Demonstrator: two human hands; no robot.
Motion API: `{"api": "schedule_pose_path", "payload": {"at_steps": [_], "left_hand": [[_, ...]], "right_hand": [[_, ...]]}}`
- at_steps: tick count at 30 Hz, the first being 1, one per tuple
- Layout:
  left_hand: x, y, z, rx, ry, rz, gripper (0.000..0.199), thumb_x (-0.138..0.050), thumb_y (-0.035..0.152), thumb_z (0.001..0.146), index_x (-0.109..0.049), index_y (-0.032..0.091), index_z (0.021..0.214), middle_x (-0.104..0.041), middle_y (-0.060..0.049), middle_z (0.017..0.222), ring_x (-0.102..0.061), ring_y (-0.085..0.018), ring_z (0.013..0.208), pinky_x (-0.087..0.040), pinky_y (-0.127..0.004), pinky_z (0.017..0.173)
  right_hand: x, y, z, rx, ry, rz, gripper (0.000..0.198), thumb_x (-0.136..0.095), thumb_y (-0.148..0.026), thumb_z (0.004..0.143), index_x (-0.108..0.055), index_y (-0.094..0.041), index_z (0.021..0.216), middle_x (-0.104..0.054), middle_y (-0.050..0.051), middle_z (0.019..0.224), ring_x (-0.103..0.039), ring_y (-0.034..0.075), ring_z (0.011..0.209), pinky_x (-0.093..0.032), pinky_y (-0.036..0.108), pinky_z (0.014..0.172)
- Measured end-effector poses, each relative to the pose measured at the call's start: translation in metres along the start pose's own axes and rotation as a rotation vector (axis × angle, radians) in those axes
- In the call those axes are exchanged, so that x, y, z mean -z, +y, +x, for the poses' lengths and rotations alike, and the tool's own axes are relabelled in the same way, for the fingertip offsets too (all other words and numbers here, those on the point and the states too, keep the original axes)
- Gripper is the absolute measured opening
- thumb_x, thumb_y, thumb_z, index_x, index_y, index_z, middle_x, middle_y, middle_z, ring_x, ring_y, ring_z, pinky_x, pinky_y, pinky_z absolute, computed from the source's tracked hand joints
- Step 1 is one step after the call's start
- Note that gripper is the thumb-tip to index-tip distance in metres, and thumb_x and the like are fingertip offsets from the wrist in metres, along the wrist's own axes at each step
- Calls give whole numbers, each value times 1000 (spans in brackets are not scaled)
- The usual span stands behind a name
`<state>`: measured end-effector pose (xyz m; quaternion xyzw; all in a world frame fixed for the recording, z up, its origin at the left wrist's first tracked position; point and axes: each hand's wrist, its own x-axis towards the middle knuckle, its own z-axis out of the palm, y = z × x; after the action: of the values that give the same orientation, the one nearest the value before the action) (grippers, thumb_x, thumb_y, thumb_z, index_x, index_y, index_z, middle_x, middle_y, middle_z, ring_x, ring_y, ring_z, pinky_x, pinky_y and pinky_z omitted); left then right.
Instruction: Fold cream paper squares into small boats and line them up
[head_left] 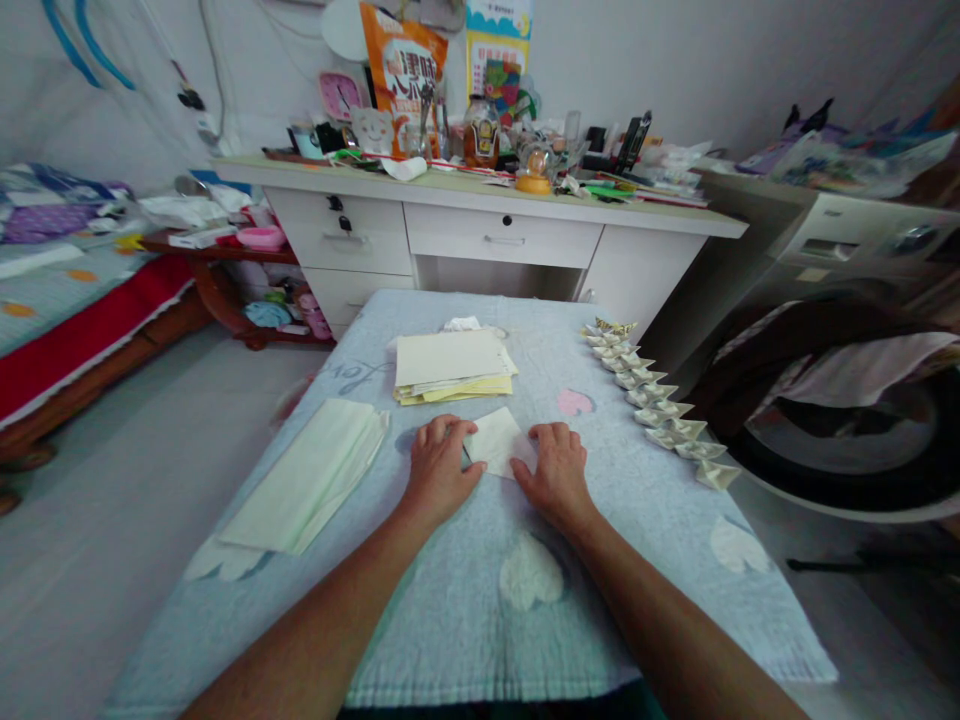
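A small folded piece of pale paper [497, 440] lies on the cloth-covered table between my two hands. My left hand [441, 465] has its index finger and thumb at the paper's left edge, gripping it there. At the right edge, my right hand [556, 472] pinches the paper, its thumb near the lower corner. Just beyond the hands sits a stack of cream and yellow paper sheets [450, 358]. Left of my left hand, a longer pile of pale green-white sheets [307, 475] lies at a slant. The undersides of my fingers are hidden.
A row of several folded paper boats [660, 405] runs along the table's right side. The blue-grey tablecloth [450, 620] has heart patterns. Behind stands a cluttered white desk [502, 235]; a washing machine [832, 240] is at the right, a bed [82, 310] at the left.
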<state>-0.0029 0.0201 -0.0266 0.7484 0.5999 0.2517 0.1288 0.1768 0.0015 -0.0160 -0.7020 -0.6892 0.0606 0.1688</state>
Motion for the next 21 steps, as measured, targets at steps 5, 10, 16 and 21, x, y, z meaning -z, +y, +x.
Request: {"api": "schedule_pose_path", "payload": {"at_steps": [5, 10, 16, 21], "left_hand": [[-3, 0, 0, 27, 10, 37, 67, -68, 29, 70, -41, 23, 130, -51, -9, 128, -42, -31, 119, -33, -45, 100], [-5, -4, 1, -71, 24, -49, 78, -67, 24, 71, -28, 21, 138, -55, -11, 120, -48, -29, 114, -35, -46, 98], [-6, -3, 2, -122, 31, -119, 83, -65, 19, 71, -22, 19, 141, -49, -12, 118, -48, -28, 112, -40, -43, 95], [-7, -4, 1, -142, 37, -132, 85, -63, 18, 72, -18, 21, 143, -48, -11, 120, -47, -28, 114, -39, -44, 96]], "right_hand": [[-1, 3, 6, 28, -22, 68, 41, -64, -35, 74, -56, -20, 111, -49, 11, 119, -43, 29, 106, -33, 41, 88], [1, 4, 9, 65, -28, 179, 32, -62, -29, 73, -54, -19, 103, -52, 9, 112, -44, 26, 104, -33, 39, 88], [-1, 6, 9, 66, -47, 273, 33, -59, -25, 73, -49, -19, 104, -58, 6, 99, -47, 24, 98, -31, 39, 91], [-1, 6, 8, 80, -43, 310, 52, -59, -21, 72, -40, -18, 121, -58, 6, 95, -50, 23, 95, -30, 41, 92]]}}
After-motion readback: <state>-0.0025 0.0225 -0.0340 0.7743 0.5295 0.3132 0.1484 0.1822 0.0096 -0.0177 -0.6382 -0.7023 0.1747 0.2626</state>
